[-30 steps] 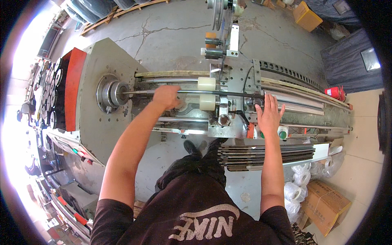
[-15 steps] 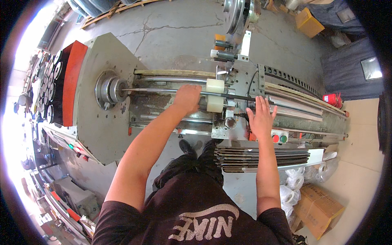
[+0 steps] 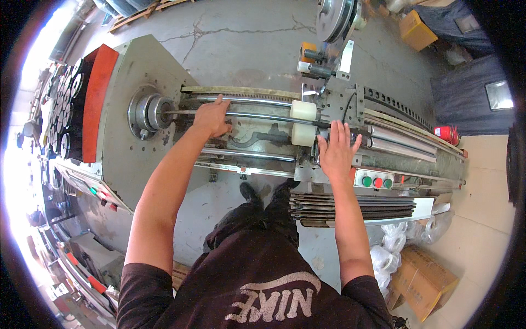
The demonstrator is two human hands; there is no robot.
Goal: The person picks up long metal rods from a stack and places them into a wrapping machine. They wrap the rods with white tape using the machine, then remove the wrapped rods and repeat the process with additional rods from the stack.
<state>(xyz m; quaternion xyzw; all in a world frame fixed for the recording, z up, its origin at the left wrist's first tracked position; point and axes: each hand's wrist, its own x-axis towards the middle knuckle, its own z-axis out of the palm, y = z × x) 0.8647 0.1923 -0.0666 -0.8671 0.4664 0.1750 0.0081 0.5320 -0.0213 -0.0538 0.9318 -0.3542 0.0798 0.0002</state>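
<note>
A long, thin metal rod runs from the round chuck on the grey machine housing rightward between two white rollers. My left hand lies over the rod left of the rollers, fingers spread and not wrapped round it. Just right of the rollers, my right hand is flat with fingers apart, at the dark part of the rod; whether its palm touches cannot be told. The rollers sit by a metal carriage on the machine's rails.
Push buttons sit on the near side of the machine. Below them is a stack of dark rods. A cardboard box and plastic-wrapped rolls stand at the lower right. A wheel rises beyond the carriage.
My left hand has moved left along the rod and spread its fingers. The carriage, with its rollers and wheel, has shifted right. My right hand has moved slightly left.
</note>
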